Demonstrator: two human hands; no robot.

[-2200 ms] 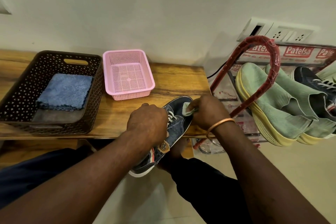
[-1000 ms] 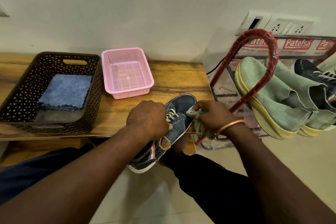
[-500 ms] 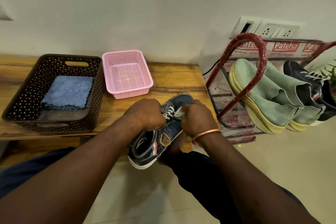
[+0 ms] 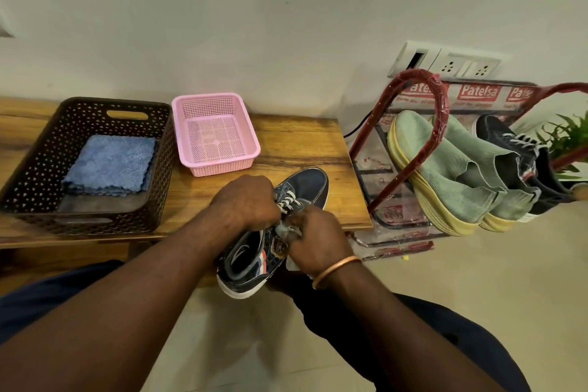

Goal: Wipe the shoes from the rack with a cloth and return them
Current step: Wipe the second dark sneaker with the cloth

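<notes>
The left hand still grips the navy shoe by its laces at the bench's front right corner. The right hand, clutching the pale cloth, has slid from toe to ankle. One brown basket, one pink basket. The rack holds two green shoes and one dark sneaker.

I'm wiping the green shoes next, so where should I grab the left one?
Probably at its heel collar, from the front: the green shoe stands tilted on the rack, toe toward the wall, heel nearest you, and the red loop crosses its forefoot.
</notes>
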